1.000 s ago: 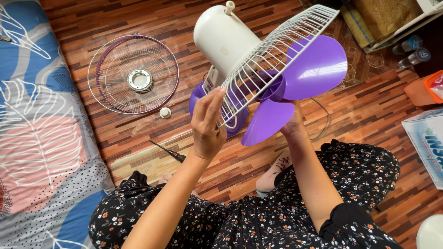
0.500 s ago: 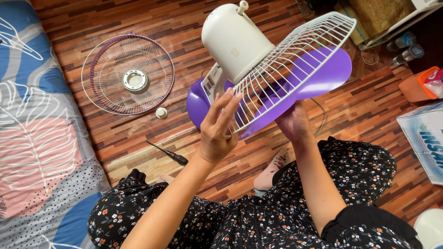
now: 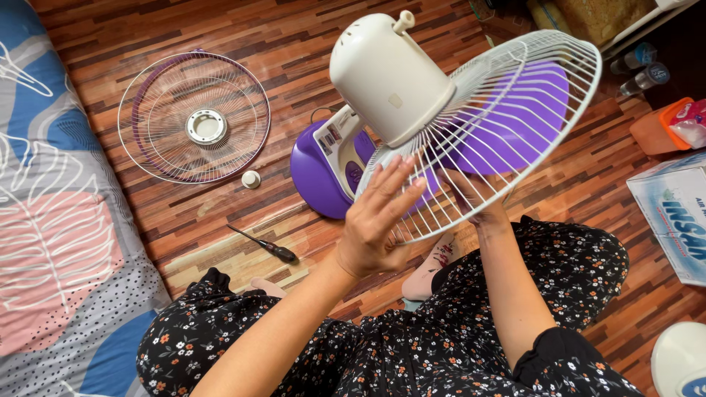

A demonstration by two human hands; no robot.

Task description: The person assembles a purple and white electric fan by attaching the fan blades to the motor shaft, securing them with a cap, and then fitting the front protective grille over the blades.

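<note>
1. The small purple-and-cream plastic table fan (image 3: 390,81) is tilted above the person's lap, its base touching the wood floor.
2. The left hand (image 3: 379,220) lies flat on the white wire rear guard (image 3: 515,125), fingers spread.
3. The right hand (image 3: 478,202) sits behind the wires; its grip is hard to make out.
4. It looks top-heavy, and the thin wires would probably flex; the motor housing seems the firmer hold.

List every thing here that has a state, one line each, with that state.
Rear fan guard: mounted on the motor housing, tilted.
Purple fan blade: behind the rear guard wires.
Front fan guard: detached, flat on the floor.
Screwdriver: lying on the floor, untouched.
Left hand: open, fingers on the guard wires.
Right hand: under the guard, mostly hidden.
</note>
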